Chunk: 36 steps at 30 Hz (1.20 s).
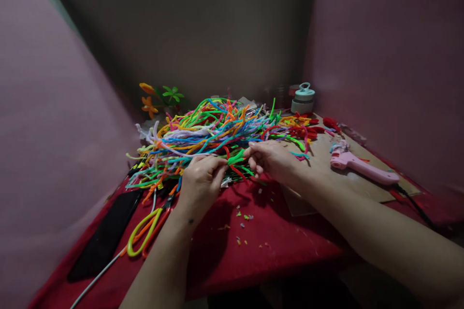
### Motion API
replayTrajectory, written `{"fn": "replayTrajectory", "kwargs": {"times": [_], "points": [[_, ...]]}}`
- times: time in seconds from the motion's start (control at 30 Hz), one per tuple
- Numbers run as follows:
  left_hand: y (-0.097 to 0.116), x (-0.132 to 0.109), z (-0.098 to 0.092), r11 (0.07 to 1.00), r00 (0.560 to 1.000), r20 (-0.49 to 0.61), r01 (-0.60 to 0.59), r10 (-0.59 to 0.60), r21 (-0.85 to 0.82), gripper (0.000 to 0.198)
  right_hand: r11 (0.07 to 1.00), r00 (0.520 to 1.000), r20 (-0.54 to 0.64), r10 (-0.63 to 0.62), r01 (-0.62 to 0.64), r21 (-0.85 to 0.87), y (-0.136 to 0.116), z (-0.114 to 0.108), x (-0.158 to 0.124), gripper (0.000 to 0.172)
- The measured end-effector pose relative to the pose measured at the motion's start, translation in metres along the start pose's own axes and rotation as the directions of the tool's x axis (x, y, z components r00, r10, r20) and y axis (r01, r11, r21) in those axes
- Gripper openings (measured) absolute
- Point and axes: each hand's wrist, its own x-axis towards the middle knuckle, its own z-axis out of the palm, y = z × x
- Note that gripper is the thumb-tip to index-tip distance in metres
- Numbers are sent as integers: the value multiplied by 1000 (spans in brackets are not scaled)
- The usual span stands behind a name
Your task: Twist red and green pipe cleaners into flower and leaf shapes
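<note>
Between my hands is a small piece of bent bright green pipe cleaners [236, 156] with red pipe cleaner ends [238, 172] sticking out of it. My left hand [205, 178] is closed, pinching the left end of the piece between thumb and fingertips. On its other side, my right hand [271, 160] has its fingers curled, with thumb and forefinger at the green tips. Just behind both hands lies a large heap of multicoloured pipe cleaners [203, 135]. Its front edge is partly hidden by my hands.
Yellow-handled scissors [145, 231] and a black phone [105, 236] lie at left, beside a white cable [97, 277]. At right, a pink glue gun [364, 168] rests on a board [322, 178]. Pipe cleaner flowers [148, 106] and a teal-lidded jar [303, 99] stand behind. Scraps [242, 217] dot the red cloth [282, 251].
</note>
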Motion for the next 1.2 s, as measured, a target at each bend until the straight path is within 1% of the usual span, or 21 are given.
{"fn": "replayTrajectory", "kwargs": {"times": [0.1, 0.23, 0.43, 0.5, 0.53, 0.57, 0.63, 0.7, 0.73, 0.77, 0.8, 0.83, 0.87, 0.9, 0.93, 0.97, 1.0, 1.03, 1.1, 1.13, 1.2], "points": [[-1, 0, 2, 999, 999, -32, 32, -32, -4, 10, 999, 999, 21, -38, 38, 2, 5, 6, -3, 22], [1, -1, 5, 999, 999, -36, -4, 5, 35, 10, 981, 982, 50, -180, 183, -70, 13, 15, -7, 21], [5, -4, 12, 990, 998, -34, -48, 53, 134, 13, 972, 974, -90, -209, 198, -125, 22, 21, -10, 22], [7, -5, 14, 985, 998, -36, -40, 47, 168, 14, 936, 953, -115, -280, 245, -252, 25, 22, -13, 20], [7, -5, 14, 983, 999, -31, -36, 42, 182, 14, 881, 928, -108, -357, 295, -370, 26, 22, -14, 20], [7, -5, 15, 981, 999, -22, -35, 40, 193, 15, 780, 889, -69, -452, 357, -514, 26, 21, -16, 20], [7, -5, 16, 976, 999, 13, -51, 49, 213, 15, 444, 779, 108, -618, 459, -769, 26, 19, -18, 20], [7, -4, 15, 971, 994, 79, -97, 81, 220, 16, 96, 680, 304, -667, 483, -870, 22, 16, -17, 22], [7, -3, 14, 969, 988, 114, -126, 103, 212, 18, -12, 652, 362, -666, 476, -879, 19, 14, -17, 23], [7, -2, 12, 969, 980, 149, -156, 128, 192, 19, -64, 636, 393, -664, 475, -877, 14, 12, -16, 23], [7, 0, 10, 970, 972, 178, -185, 157, 158, 20, -58, 636, 398, -661, 485, -872, 9, 10, -15, 21], [7, 1, 8, 971, 962, 197, -212, 188, 110, 21, 11, 661, 381, -647, 507, -862, 4, 8, -13, 19], [7, 2, 5, 972, 955, 205, -230, 216, 50, 21, 144, 718, 344, -606, 524, -839, -1, 6, -12, 15], [8, 3, 1, 971, 950, 204, -237, 237, -22, 20, 334, 800, 288, -526, 506, -795, -6, 3, -11, 12], [9, 4, -2, 967, 949, 196, -231, 247, -103, 18, 545, 887, 235, -397, 434, -717, -11, 1, -11, 9], [10, 4, -5, 960, 952, 187, -208, 242, -185, 16, 726, 949, 196, -246, 315, -612, -14, -1, -10, 9], [12, 4, -7, 950, 959, 178, -169, 219, -262, 14, 852, 979, 178, -101, 178, -492, -16, -2, -10, 11], [13, 3, -9, 937, 969, 170, -117, 180, -328, 12, 927, 984, 180, 11, 57, -371, -16, -2, -9, 12], [16, 1, -8, 915, 990, 134, 9, 50, -404, 10, 985, 975, 192, 111, -82, -154, -11, 1, -8, 13], [17, -1, -6, 905, 994, 102, 75, -35, -418, 10, 994, 976, 189, 105, -95, -62, -6, 4, -8, 13], [20, -3, 0, 882, 979, 28, 196, -204, -430, 9, 997, 993, 120, 22, -30, 67, 4, 13, -9, 14]]}}
